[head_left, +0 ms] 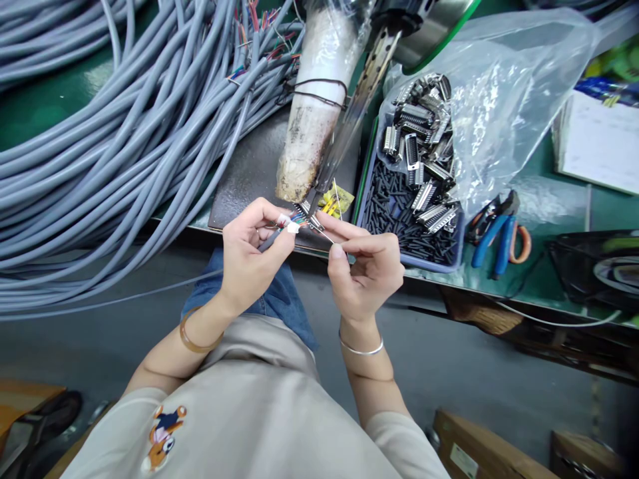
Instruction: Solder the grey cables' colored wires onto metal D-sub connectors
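My left hand (254,246) is closed around the end of a grey cable (269,241), whose thin coloured wires (299,218) fan out beyond the fingertips. Those wires meet a metal multi-pin connector (313,221) at the edge of the dark board. From above, a soldering iron (344,126) slants down with its tip at the connector. Between the thumb and forefinger of my right hand (367,266) is a thin strand of solder wire (327,236), its end reaching the connector. Other right-hand fingers extend close to the connector; whether they touch it is hidden.
Grey cables (150,133) are heaped on the left. A plastic-wrapped white tube (314,106) stands beside the iron. On the right are a blue bin (434,266) of black sleeves and connectors (419,146), blue-handled pliers (499,239), a clear bag (514,93) and papers (599,140).
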Motion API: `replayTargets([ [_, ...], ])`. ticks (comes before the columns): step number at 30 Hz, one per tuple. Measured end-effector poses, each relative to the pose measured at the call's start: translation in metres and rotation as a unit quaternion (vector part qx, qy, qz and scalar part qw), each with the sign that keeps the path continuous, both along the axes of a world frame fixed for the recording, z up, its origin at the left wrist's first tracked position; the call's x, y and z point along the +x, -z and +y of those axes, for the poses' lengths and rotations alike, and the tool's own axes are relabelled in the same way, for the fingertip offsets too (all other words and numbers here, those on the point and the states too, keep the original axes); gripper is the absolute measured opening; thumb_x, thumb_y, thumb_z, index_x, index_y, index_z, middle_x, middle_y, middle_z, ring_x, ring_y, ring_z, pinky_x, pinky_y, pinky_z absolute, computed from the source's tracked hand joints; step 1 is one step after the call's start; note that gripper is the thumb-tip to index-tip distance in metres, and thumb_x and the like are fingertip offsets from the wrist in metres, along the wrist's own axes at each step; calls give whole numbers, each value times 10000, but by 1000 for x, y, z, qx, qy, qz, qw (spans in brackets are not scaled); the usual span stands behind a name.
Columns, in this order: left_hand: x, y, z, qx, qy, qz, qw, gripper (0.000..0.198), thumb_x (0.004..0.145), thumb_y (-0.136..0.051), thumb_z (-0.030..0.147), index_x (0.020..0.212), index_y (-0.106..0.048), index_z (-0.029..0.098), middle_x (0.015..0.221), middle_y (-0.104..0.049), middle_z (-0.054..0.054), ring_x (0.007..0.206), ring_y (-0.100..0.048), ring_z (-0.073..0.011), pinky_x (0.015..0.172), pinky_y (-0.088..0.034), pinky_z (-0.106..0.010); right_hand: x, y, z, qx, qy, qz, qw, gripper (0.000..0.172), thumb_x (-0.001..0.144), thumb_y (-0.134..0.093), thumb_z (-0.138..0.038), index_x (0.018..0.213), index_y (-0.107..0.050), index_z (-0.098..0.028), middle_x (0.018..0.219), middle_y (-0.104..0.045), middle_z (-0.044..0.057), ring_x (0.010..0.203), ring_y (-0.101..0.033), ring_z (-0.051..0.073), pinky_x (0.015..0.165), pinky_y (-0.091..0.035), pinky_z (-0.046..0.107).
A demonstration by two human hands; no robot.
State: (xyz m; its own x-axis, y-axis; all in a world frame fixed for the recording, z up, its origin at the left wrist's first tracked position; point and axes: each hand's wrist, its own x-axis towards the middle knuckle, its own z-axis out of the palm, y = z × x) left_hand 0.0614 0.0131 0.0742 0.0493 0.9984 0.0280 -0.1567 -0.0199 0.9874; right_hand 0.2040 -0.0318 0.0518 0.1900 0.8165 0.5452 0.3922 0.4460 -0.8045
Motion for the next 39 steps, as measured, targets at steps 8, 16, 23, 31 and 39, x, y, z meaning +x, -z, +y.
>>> replayTargets([
  [8,1,-1,0,17,0,-1,1000,132,796,-721,165,719,-614,170,771,-661,11,514,-475,-34,453,-374,-162,-1,1,1,5,3,9,1000,149,930,-629,-135,988,-575,-262,1183,-780,35,1098,-764,221,858,-710,400],
  [16,2,-1,0,26,-11,18,999,167,799,-741,213,705,-607,179,750,-646,7,589,-534,-65,504,-408,-177,0,3,2,8,4,-11,1000,141,937,-619,-156,998,-567,-272,1190,-776,35,1091,-766,225,860,-709,417],
  [23,3,-1,1,30,-20,14,999,184,802,-755,224,710,-602,181,742,-625,7,626,-549,-79,512,-411,-177,1,-1,5,0,3,-28,1000,95,961,-616,-195,986,-551,-260,1205,-774,50,1085,-766,232,860,-706,446],
  [31,1,-3,2,32,-23,19,999,146,798,-735,200,719,-614,185,757,-635,-4,668,-579,-98,503,-411,-181,-1,-6,6,15,15,-66,998,101,929,-641,-170,950,-585,-252,1214,-771,58,1046,-778,246,834,-708,432],
  [39,-1,3,1,22,-6,8,1000,135,777,-726,148,701,-615,165,769,-674,0,593,-542,-58,501,-409,-158,-1,5,2,18,9,-57,998,145,914,-643,-137,976,-582,-252,1209,-777,62,1067,-773,226,846,-700,385],
])
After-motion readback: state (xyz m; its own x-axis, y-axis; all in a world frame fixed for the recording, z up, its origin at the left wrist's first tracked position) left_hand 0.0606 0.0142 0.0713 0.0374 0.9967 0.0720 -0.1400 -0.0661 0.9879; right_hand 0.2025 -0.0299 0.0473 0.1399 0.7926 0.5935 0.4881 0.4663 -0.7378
